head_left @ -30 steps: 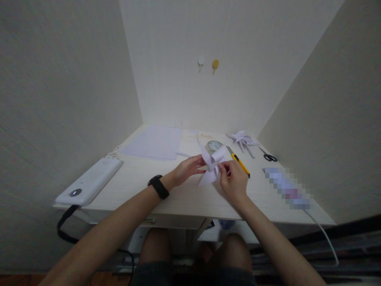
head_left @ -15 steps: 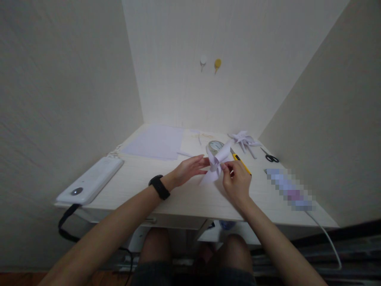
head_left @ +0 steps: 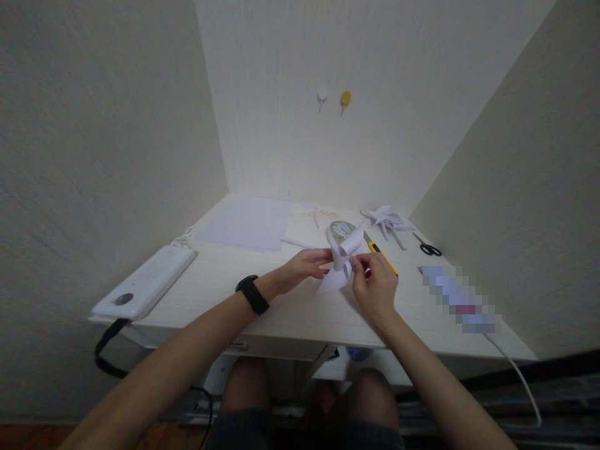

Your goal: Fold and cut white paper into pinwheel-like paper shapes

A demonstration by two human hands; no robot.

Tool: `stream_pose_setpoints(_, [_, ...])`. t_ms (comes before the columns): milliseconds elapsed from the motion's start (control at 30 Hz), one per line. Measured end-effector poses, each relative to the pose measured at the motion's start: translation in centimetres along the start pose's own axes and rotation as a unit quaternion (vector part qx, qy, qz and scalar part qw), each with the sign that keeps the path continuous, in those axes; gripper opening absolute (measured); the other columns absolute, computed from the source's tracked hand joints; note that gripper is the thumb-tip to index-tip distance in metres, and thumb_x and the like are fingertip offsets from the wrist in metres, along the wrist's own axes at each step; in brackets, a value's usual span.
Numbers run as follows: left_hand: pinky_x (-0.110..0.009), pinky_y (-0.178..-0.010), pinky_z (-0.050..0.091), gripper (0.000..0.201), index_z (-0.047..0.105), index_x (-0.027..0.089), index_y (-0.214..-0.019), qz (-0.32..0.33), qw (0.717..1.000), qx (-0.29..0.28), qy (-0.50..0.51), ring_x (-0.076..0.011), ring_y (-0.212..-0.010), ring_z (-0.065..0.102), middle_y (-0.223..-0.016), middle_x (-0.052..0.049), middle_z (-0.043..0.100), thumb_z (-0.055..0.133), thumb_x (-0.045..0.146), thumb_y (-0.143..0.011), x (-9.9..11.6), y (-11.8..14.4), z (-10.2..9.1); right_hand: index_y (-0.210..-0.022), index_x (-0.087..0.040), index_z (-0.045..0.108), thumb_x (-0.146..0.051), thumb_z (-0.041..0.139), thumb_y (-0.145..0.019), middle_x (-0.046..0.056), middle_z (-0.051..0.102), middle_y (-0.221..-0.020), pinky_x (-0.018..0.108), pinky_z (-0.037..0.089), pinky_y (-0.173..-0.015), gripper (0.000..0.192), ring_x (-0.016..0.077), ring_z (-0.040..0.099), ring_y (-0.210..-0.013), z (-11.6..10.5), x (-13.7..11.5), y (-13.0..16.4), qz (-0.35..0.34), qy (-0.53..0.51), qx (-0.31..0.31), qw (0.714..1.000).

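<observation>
A white paper pinwheel with curled blades is held up over the desk between my two hands. My right hand pinches it at its right side, near the centre, between thumb and fingers. From the left, my left hand has its fingers closed about the pinwheel's left side; the fingertips are partly hidden behind the paper. A roll of clear tape lies just behind the pinwheel, partly covered by it. Close to my right hand is a yellow utility knife.
Paper sheets lie at the back left, with a thin paper stick beside them. More paper pinwheels rest at the back right, near black scissors. A white device occupies the left edge; a blurred-out object with a cable is at right.
My left hand's fingers have drawn in from stretched out to closed around the pinwheel's left side. My right hand keeps its pinch, and the view has shifted slightly.
</observation>
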State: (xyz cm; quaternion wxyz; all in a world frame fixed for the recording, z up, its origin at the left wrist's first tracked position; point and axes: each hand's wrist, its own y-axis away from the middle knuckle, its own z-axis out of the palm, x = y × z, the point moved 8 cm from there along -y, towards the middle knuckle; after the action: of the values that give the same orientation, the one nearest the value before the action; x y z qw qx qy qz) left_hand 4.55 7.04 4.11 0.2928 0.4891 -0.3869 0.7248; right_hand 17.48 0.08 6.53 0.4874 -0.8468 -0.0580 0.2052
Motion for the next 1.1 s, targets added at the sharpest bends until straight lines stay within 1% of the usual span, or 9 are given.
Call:
stream_pose_setpoints(67, [-0.044,-0.109,0.036,0.046,0.071,0.016,-0.111,0.008,0.999,0.018,-0.032,-0.0294,-0.128,0.053,-0.13,-0.014,0.064,0.081,0.02,-0.066,-0.1,-0.1,-0.1,-0.079,-0.02,0.056,-0.024,0.053,-0.092,0.002,0.059,-0.073,0.029,0.04,-0.059,0.013,0.0162,0.053,-0.063,0.1,-0.1,0.0,-0.003,0.003,-0.004,1.0])
stream_pose_setpoints(233, [-0.044,-0.104,0.043,0.041,0.07,0.011,-0.106,-0.002,0.994,0.083,-0.066,-0.0282,-0.116,0.062,-0.117,-0.016,0.07,0.082,0.026,-0.069,-1.7,-0.3,-1.4,-0.08,-0.019,0.056,-0.023,0.053,-0.092,0.003,0.06,-0.073,0.029,0.04,-0.059,0.013,0.0159,0.054,-0.063,0.3,-0.4,0.1,-0.018,0.003,-0.011,1.0])
stream_pose_setpoints(300, [-0.043,-0.101,0.046,0.043,0.069,0.01,-0.105,-0.005,0.99,0.105,-0.089,-0.0266,-0.11,0.065,-0.115,-0.015,0.071,0.083,0.021,-0.066,-2.1,-0.4,-1.9,-0.08,-0.019,0.056,-0.024,0.053,-0.092,0.003,0.06,-0.073,0.028,0.04,-0.058,0.013,0.0158,0.055,-0.063,0.4,-0.5,0.2,-0.022,-0.001,-0.012,1.0])
stream_pose_setpoints(400, [-0.04,-0.098,0.049,0.048,0.068,0.011,-0.107,0.008,0.982,0.123,-0.145,-0.024,-0.105,0.067,-0.116,-0.014,0.07,0.082,0.013,-0.061,-1.9,-0.4,-2.2,-0.081,-0.019,0.057,-0.025,0.054,-0.092,0.003,0.061,-0.074,0.028,0.041,-0.058,0.013,0.0155,0.055,-0.063,0.5,-0.5,0.2,-0.017,-0.011,-0.014,1.0])
stream_pose_setpoints(467, [-0.037,-0.093,0.051,0.04,0.069,0.012,-0.104,0.027,0.972,0.137,-0.192,-0.0227,-0.101,0.067,-0.113,-0.013,0.071,0.079,0.014,-0.065,-1.6,-0.3,-2.2,-0.082,-0.019,0.058,-0.025,0.054,-0.093,0.003,0.061,-0.074,0.028,0.042,-0.058,0.013,0.0152,0.056,-0.063,0.6,-0.4,0.3,-0.01,-0.024,-0.018,1.0])
stream_pose_setpoints(567, [-0.033,-0.084,0.054,0.021,0.071,0.012,-0.095,0.055,0.947,0.165,-0.269,-0.0213,-0.093,0.068,-0.104,-0.011,0.072,0.07,0.015,-0.074,-1.2,-0.2,-2.3,-0.082,-0.019,0.058,-0.026,0.054,-0.093,0.003,0.061,-0.075,0.027,0.042,-0.058,0.013,0.0147,0.056,-0.063,0.7,-0.4,0.4,-0.008,-0.041,-0.025,0.999])
stream_pose_setpoints(633, [-0.031,-0.08,0.054,0.016,0.071,0.013,-0.089,0.068,0.931,0.179,-0.311,-0.0206,-0.09,0.067,-0.098,-0.009,0.072,0.064,0.013,-0.075,-1.0,-0.2,-2.5,-0.083,-0.019,0.058,-0.026,0.054,-0.093,0.003,0.061,-0.075,0.027,0.043,-0.058,0.013,0.0145,0.056,-0.063,0.8,-0.5,0.4,-0.01,-0.046,-0.024,0.999])
stream_pose_setpoints(800, [-0.028,-0.076,0.051,0.015,0.07,0.014,-0.083,0.079,0.911,0.191,-0.357,-0.0194,-0.086,0.065,-0.092,-0.008,0.071,0.058,0.01,-0.075,-0.4,0.1,-2.4,-0.083,-0.02,0.058,-0.024,0.055,-0.094,0.003,0.062,-0.074,0.027,0.044,-0.057,0.012,0.0141,0.056,-0.062,0.4,-1.1,0.3,-0.028,-0.052,-0.002,0.998])
stream_pose_setpoints(1100, [-0.027,-0.075,0.05,0.016,0.07,0.014,-0.084,0.082,0.912,0.181,-0.358,-0.0173,-0.083,0.063,-0.091,-0.006,0.07,0.059,0.009,-0.074,0.6,0.3,-1.5,-0.083,-0.02,0.057,-0.023,0.054,-0.094,0.002,0.061,-0.073,0.028,0.045,-0.056,0.011,0.0141,0.055,-0.06,0.0,-1.4,0.3,-0.042,-0.041,0.011,0.998])
